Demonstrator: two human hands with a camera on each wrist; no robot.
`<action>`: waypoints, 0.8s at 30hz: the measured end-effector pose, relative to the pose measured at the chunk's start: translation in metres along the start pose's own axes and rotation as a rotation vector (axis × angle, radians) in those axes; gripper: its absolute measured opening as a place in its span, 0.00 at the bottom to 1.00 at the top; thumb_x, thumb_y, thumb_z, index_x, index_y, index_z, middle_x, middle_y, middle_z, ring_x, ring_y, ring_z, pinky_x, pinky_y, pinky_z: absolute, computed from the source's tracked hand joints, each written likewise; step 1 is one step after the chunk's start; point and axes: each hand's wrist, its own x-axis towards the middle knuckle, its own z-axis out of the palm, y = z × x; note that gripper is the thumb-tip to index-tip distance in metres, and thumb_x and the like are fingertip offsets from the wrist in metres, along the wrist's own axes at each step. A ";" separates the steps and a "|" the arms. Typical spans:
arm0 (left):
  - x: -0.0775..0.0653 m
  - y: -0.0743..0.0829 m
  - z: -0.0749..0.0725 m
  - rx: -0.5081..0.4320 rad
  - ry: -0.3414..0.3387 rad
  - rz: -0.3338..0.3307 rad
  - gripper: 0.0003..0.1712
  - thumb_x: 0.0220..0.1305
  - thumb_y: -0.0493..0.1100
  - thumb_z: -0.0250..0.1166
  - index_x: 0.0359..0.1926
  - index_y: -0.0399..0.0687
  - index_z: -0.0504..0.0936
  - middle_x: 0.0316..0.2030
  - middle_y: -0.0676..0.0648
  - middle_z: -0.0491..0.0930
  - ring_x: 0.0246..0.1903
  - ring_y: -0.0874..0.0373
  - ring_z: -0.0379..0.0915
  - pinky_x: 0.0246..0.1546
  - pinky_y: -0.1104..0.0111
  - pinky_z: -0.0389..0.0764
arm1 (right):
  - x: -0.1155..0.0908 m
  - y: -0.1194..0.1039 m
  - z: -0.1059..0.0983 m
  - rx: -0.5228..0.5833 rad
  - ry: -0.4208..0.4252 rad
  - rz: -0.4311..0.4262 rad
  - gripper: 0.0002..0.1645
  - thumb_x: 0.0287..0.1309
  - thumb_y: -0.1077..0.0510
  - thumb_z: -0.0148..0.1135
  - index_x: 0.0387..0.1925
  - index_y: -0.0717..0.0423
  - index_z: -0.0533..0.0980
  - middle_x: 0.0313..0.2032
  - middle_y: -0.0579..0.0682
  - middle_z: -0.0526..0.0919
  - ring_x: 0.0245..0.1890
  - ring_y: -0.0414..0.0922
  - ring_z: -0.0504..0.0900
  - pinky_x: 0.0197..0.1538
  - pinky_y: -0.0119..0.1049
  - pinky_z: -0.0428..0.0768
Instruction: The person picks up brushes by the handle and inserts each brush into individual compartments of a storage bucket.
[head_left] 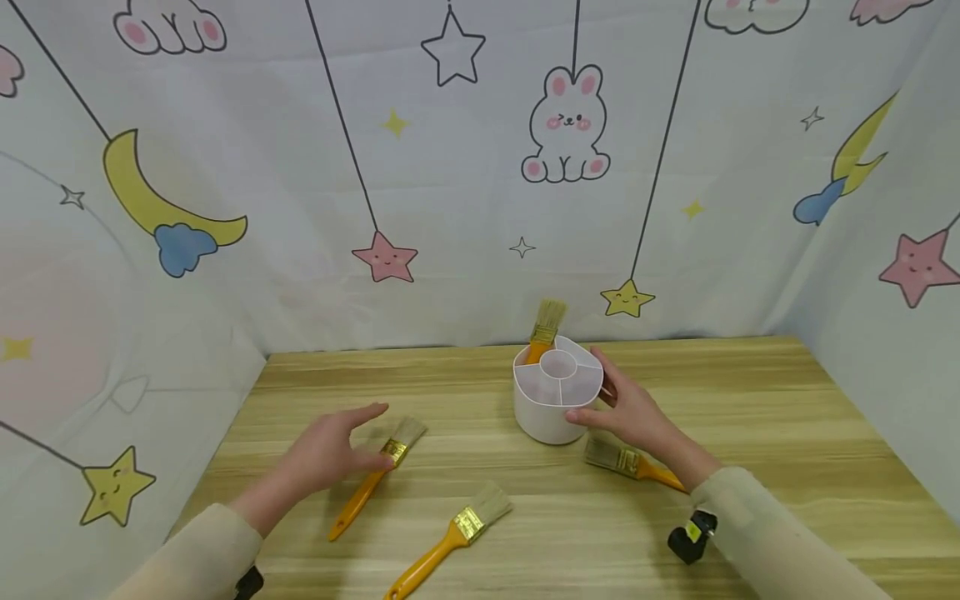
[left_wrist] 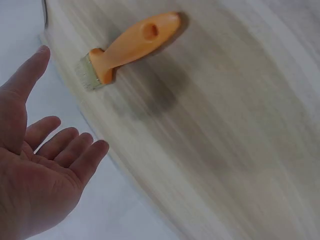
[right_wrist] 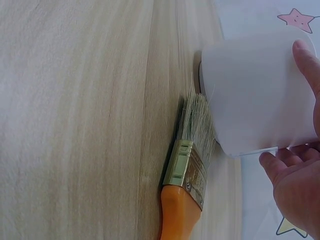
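A white round compartment organizer [head_left: 546,417] stands upright toward the back of the table, with a paintbrush [head_left: 545,329] bristles up in its back left compartment. My right hand [head_left: 633,412] holds its right side, thumb on the outer wall and the other fingers around the back. Below that hand lies a second paintbrush [right_wrist: 182,210], bristles close to the organizer's base. Over a third paintbrush [head_left: 367,492] at the left, my left hand [head_left: 322,454] hovers with thumb and fingers apart, holding nothing. A fourth paintbrush [head_left: 453,537] lies at the front middle.
The wooden table [head_left: 750,417] carries all these things. A white cloth [head_left: 465,200] printed with stars, moons and a rabbit hangs behind it and along both sides. A black device [head_left: 692,537] sits at the right wrist.
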 end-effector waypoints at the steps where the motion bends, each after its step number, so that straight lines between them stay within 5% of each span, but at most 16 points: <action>1: -0.001 -0.001 0.002 -0.005 0.007 0.005 0.52 0.58 0.55 0.83 0.77 0.42 0.72 0.72 0.34 0.74 0.70 0.32 0.71 0.66 0.38 0.76 | 0.000 0.000 0.000 0.000 0.000 -0.002 0.70 0.61 0.49 0.81 0.86 0.61 0.42 0.83 0.65 0.53 0.80 0.66 0.58 0.77 0.58 0.65; 9: -0.013 -0.012 0.015 0.027 0.060 0.054 0.54 0.55 0.54 0.85 0.77 0.40 0.72 0.75 0.35 0.70 0.68 0.33 0.74 0.67 0.38 0.75 | 0.001 0.001 0.000 0.002 0.003 -0.013 0.70 0.61 0.50 0.81 0.86 0.62 0.43 0.83 0.65 0.54 0.80 0.67 0.58 0.77 0.59 0.65; 24: -0.021 -0.031 0.037 0.016 0.051 0.065 0.50 0.56 0.57 0.84 0.74 0.40 0.76 0.71 0.37 0.76 0.70 0.35 0.72 0.69 0.39 0.73 | 0.001 0.002 0.000 0.004 0.006 -0.016 0.70 0.61 0.51 0.81 0.86 0.61 0.43 0.83 0.65 0.54 0.80 0.66 0.59 0.77 0.58 0.65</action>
